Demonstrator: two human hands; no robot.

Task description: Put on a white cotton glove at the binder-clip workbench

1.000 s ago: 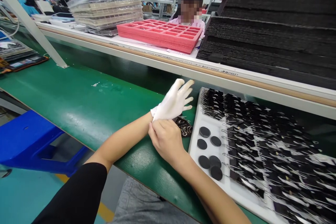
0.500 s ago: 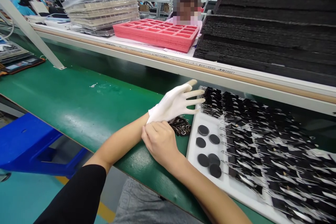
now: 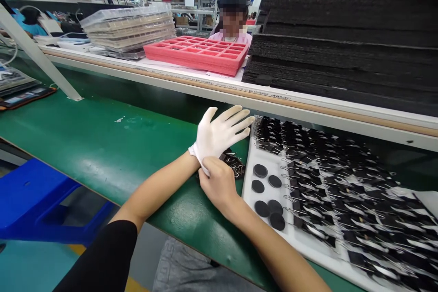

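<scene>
My left hand (image 3: 221,132) wears a white glove (image 3: 208,139), its fingers spread and nothing in them. The palm side shows, and the fingertips reach close to the corner of a white tray (image 3: 249,178). Bare, my right hand (image 3: 219,180) is closed on the glove's cuff at the left wrist. Partly hidden behind the hands lies a small heap of black binder clips (image 3: 236,164) on the green table (image 3: 147,146). Several black discs (image 3: 262,209) and rows of clipped black pieces (image 3: 315,178) lie in the tray.
On the shelf above the table are red foam trays (image 3: 205,61), clear plastic trays (image 3: 130,29) and a tall stack of black foam (image 3: 335,45). A person (image 3: 236,32) is behind the shelf. A blue stool (image 3: 34,200) is at lower left.
My left hand has turned so its palm shows more and its thumb stands apart. My right hand has shifted slightly right and down along the glove's cuff. The view has shifted a little.
</scene>
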